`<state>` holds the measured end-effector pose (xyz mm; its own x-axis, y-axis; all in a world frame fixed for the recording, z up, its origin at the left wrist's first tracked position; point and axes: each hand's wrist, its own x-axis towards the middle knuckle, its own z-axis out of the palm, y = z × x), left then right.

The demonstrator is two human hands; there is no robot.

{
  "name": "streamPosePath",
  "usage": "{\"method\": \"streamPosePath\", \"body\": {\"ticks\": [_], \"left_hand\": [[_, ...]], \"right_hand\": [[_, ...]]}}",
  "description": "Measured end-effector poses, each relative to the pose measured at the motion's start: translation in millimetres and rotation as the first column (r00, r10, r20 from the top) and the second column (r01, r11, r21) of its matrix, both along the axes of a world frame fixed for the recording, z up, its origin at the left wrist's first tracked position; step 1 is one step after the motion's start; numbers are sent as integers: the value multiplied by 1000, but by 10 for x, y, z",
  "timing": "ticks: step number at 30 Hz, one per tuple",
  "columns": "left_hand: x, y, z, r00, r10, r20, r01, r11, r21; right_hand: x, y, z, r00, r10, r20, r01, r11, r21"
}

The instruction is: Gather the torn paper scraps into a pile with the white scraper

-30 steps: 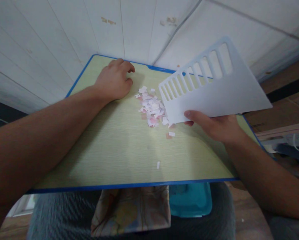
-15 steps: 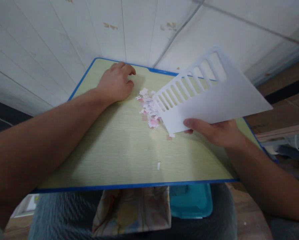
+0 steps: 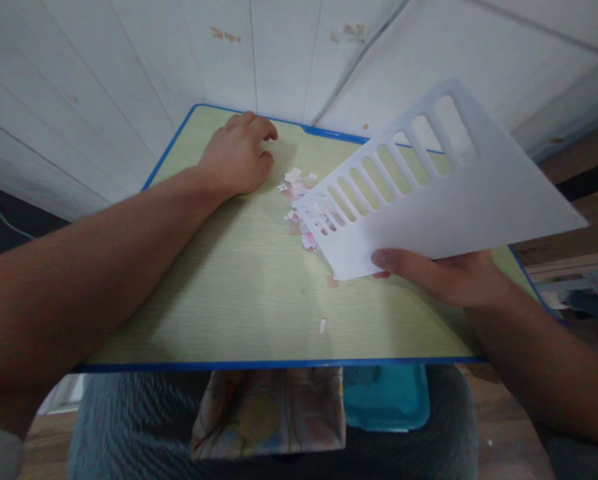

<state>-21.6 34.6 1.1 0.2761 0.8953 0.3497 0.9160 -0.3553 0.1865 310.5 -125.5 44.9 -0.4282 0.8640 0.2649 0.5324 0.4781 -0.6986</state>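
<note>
Shifted toward the near side since a second ago, the slotted white sheet (image 3: pixel 469 207) now covers more of the paper scraps (image 3: pixel 299 190) in the head view, while the left hand stays almost where it was. Both hands are well apart: the right hand (image 3: pixel 449 277) is clamped on the sheet's near edge, thumb on top, the other fingers mostly hidden beneath; the left hand (image 3: pixel 239 153) holds nothing, fingers loosely curled at the far left of the table (image 3: pixel 229 287); whether its fingertips press down, I cannot tell. The sheet slants above the table's right half, its left end over the pile. It looks light, smooth and fairly stiff, probably a little springy; the solid strip along the near edge seems a surer hold than the narrow bars between slots. The scraps look feather-light and likely to scatter. A wall (image 3: pixel 143 60) stands just beyond the far edge, limiting room there; a wide stretch of tabletop lies nearer, carrying one loose slip (image 3: pixel 323 325), before the blue near rim (image 3: pixel 193 366).
</note>
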Motion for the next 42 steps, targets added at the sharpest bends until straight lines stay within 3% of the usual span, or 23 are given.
{"method": "streamPosePath", "body": {"ticks": [8, 14, 21, 27, 30, 33, 39, 42], "left_hand": [[-9, 16, -19, 1000, -18, -14, 19, 999, 26], [24, -11, 7, 1000, -4, -8, 4, 1000, 8], [-10, 31, -24, 1000, -11, 3, 11, 1000, 13], [-40, 72, -66, 995, -41, 88, 40, 999, 20], [-40, 76, -66, 991, -47, 124, 46, 999, 13], [-46, 81, -65, 985, -64, 160, 64, 998, 3], [-45, 95, -65, 987, -73, 143, 73, 997, 8], [-35, 96, -64, 990, -59, 125, 60, 998, 1]], "right_hand": [[50, 107, -46, 989, -140, -39, 141, 990, 27], [4, -3, -3, 999, 26, 41, -28, 999, 42], [-31, -73, -96, 992, 76, 102, -91, 985, 144], [-161, -271, -50, 975, 135, 179, -158, 979, 125], [-241, -343, 5, 944, 231, 236, -262, 959, 107], [-305, -357, 41, 924, 291, 247, -338, 924, 177], [-279, -330, 17, 906, 292, 307, -345, 929, 134], [-284, -337, 20, 913, 276, 299, -335, 927, 169]]}}
